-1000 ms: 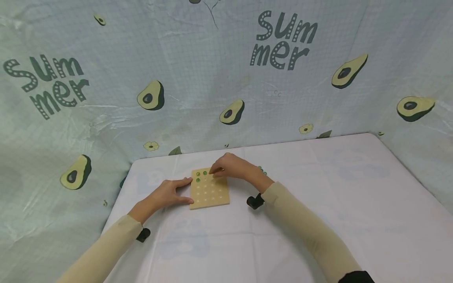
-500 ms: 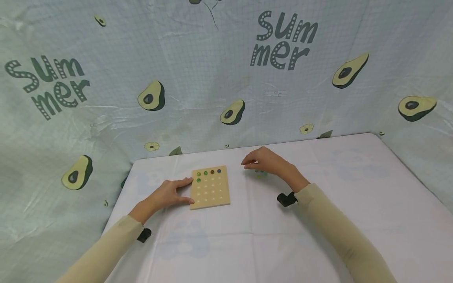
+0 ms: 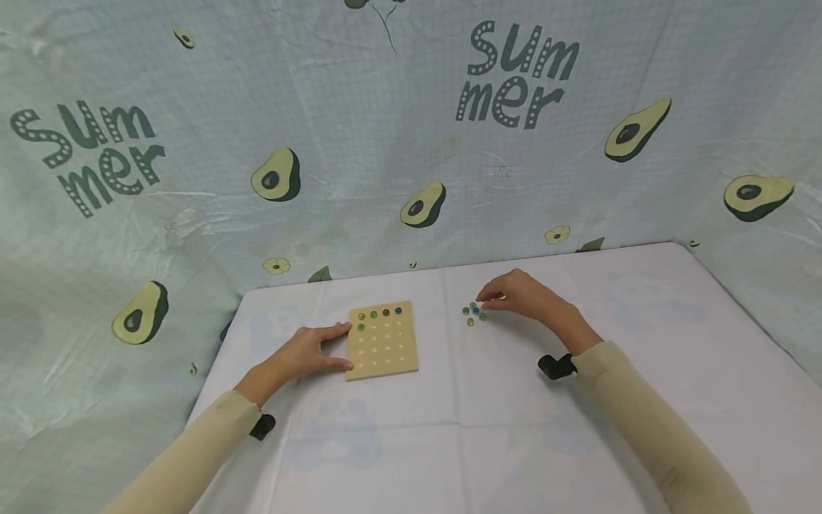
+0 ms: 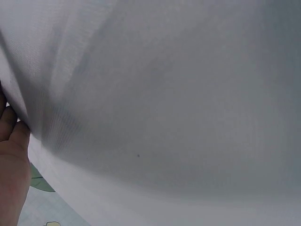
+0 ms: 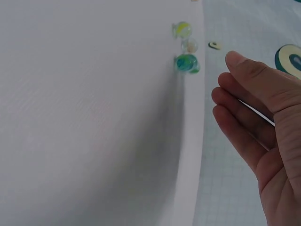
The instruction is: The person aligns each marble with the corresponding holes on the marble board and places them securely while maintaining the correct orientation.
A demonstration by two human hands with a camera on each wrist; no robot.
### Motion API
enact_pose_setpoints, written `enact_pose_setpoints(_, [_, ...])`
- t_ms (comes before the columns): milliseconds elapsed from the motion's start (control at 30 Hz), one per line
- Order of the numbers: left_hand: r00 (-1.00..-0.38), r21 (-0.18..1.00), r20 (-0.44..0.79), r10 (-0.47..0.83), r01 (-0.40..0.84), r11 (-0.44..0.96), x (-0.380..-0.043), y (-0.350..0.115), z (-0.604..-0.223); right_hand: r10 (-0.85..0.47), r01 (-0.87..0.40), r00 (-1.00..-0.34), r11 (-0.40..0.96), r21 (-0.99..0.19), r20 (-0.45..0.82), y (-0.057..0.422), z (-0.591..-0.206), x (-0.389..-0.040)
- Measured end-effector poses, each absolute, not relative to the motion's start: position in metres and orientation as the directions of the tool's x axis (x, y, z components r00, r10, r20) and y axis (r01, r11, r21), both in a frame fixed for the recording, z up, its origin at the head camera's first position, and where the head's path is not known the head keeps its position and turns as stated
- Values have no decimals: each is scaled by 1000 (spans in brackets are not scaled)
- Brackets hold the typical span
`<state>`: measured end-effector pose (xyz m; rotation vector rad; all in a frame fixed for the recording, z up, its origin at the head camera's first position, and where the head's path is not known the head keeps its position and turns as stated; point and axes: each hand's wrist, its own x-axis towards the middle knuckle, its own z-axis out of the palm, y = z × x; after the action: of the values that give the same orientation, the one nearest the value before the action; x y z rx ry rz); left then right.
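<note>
Beyond both hands hangs a printed cloth (image 3: 359, 107) with avocados and "summer" lettering. Beneath them lies the white-covered counter (image 3: 488, 442). Beige sleeves (image 3: 655, 421) run back from each wrist. The left grip (image 3: 300, 355) is spread wide, thumb and forefinger well apart, their tips against the near side of the board and nothing clasped between them. The right grip (image 3: 529, 296) is loosely curved, with a gap between thumb and fingers and nothing held. The square, dimpled board (image 3: 382, 344) lies flat just right of the left grip and well to the left of the right one. A black device (image 3: 556, 367) sits under the right wrist, another (image 3: 262, 427) under the left. Smallest are the marbles: five set in the board's far-left part, four along the far row; several loose marbles (image 3: 471, 322) cluster at the right grip's fingertips, contact unclear.
</note>
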<state>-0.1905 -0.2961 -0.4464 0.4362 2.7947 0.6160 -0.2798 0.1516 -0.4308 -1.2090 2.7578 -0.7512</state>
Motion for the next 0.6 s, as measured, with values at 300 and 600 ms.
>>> enact_pose_setpoints(300, [-929, 436, -174, 326, 224, 872, -189, -294, -445, -717, -679, -690, 593, -433, 101, 157, -442, -280])
enact_pose_setpoints(600, [-931, 438, -178, 318, 215, 873, -190, -294, -447, -714, -683, -694, 614, -396, 90, 152, -444, -280])
